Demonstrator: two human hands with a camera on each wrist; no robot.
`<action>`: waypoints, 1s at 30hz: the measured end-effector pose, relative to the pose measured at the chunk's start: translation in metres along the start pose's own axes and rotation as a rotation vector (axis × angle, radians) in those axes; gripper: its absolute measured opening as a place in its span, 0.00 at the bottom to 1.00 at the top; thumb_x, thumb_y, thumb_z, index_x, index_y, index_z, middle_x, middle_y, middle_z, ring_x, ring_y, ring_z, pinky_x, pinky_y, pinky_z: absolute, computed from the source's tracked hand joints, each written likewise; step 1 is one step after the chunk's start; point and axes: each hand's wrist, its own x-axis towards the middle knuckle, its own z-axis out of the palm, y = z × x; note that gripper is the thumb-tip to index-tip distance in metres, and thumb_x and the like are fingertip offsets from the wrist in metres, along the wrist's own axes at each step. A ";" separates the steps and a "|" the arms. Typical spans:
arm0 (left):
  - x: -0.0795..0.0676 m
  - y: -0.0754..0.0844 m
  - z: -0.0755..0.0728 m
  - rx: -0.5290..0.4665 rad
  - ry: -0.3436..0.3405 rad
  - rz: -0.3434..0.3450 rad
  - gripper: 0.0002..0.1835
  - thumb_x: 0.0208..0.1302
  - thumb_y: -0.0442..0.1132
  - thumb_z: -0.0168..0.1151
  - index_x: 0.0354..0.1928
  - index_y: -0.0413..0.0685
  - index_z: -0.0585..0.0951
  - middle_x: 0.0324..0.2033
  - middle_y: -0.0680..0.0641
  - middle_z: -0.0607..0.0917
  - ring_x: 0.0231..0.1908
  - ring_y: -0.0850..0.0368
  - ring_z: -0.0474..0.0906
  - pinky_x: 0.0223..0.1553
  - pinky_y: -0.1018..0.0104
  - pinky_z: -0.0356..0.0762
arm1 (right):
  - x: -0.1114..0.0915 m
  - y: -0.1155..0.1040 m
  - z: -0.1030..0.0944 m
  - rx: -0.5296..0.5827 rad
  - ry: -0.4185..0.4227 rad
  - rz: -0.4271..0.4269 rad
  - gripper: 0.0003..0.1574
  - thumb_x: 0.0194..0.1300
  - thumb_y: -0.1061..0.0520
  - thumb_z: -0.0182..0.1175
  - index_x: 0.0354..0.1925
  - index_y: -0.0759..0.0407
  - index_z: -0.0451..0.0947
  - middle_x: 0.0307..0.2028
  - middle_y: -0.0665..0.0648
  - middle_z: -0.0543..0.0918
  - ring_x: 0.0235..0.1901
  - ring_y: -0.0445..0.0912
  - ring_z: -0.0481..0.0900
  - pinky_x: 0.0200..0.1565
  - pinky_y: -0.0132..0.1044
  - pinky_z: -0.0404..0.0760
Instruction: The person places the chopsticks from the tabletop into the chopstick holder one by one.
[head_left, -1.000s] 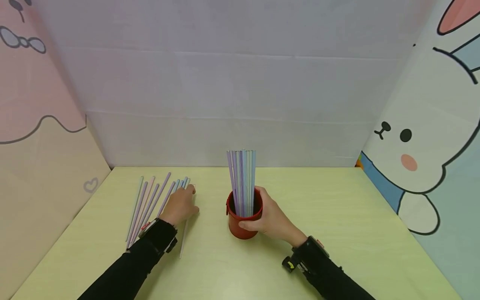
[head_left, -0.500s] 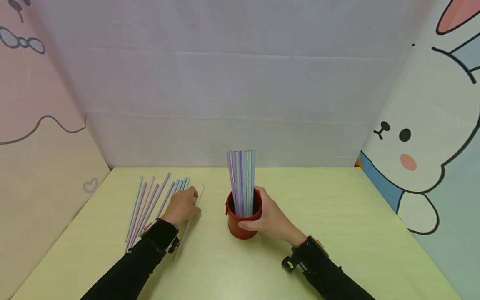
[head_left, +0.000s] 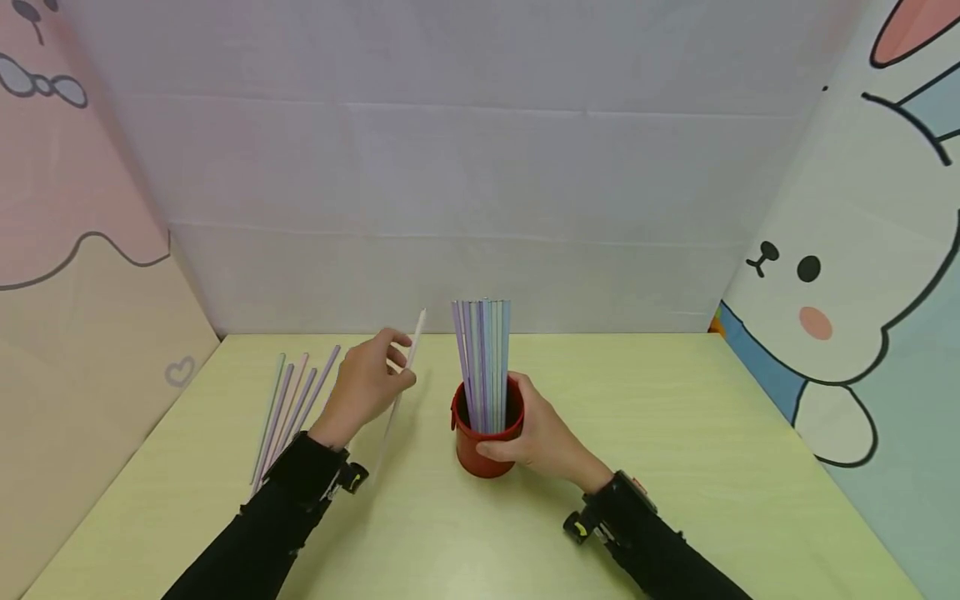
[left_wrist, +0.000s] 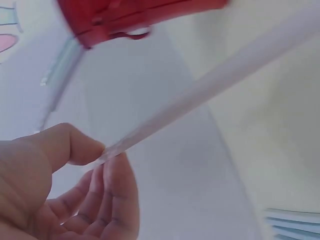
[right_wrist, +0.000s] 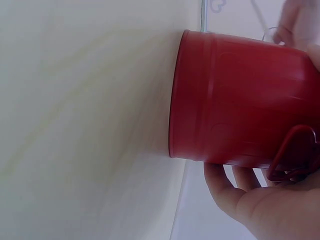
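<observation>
Between thumb and fingers, my left hand (head_left: 367,383) pinches a pale whitish straw (head_left: 406,371), lifted and tilted above the table left of the bucket. In the left wrist view the straw (left_wrist: 200,92) runs from the fingertips toward the upper right. My right hand (head_left: 543,437) grips the side of a small red metal bucket (head_left: 480,458), which stands upright on the table. Several purple, blue and greenish straws (head_left: 483,358) stand inside it. The right wrist view shows the bucket's red wall (right_wrist: 245,100) and a wire handle (right_wrist: 295,155), with fingers curled around it.
Several loose straws (head_left: 288,408) in green, purple and pink lie on the light yellow table (head_left: 675,467) at the left, partly behind the left forearm. A pale wall (head_left: 480,167) rises at the table's back edge, with printed cartoon panels on both sides.
My left hand has separated the pale straw from the others and raised it off the table, moving slightly up. The right hand and the bucket have stayed in place.
</observation>
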 end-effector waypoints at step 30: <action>0.020 0.110 0.008 -0.407 0.354 0.390 0.21 0.60 0.30 0.61 0.55 0.48 0.73 0.36 0.52 0.79 0.34 0.62 0.78 0.36 0.66 0.82 | 0.000 0.001 0.000 -0.016 -0.002 -0.020 0.58 0.47 0.49 0.76 0.68 0.44 0.51 0.59 0.46 0.68 0.55 0.44 0.70 0.51 0.43 0.78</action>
